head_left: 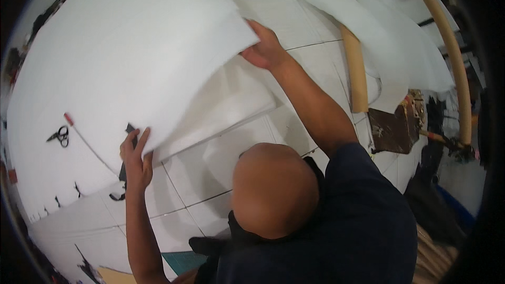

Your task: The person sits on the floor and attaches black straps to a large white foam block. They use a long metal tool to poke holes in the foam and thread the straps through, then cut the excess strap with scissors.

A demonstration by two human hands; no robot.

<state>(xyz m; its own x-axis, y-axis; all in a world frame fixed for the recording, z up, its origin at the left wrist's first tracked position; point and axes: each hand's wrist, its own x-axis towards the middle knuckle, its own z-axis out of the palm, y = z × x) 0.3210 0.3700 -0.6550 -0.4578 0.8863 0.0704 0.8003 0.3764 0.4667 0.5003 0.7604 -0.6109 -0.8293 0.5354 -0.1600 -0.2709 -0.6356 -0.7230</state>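
Observation:
A large white foam-like sheet (131,37) fills the left and upper part of the view. My right hand (264,47) grips its far right corner, thumb and fingers on either side, and that edge is raised in a curve. Nearer me, my left hand (138,160) is closed at the sheet's near edge, the edge passing between finger and thumb. A narrow dark bar (123,172) lies beneath and between the fingers of that hand; its kind is partly hidden. Under the raised part another white layer (226,102) lies flat on the tiled floor (210,210).
Black-handled scissors (63,135) and a red-handled thin rod (69,119) lie on the sheet. To the right are a cardboard tube (354,71), loose white sheeting (405,47), a long curved-looking tan pole (455,52) and a brown box-like thing (392,130). A green mat (181,262) shows below.

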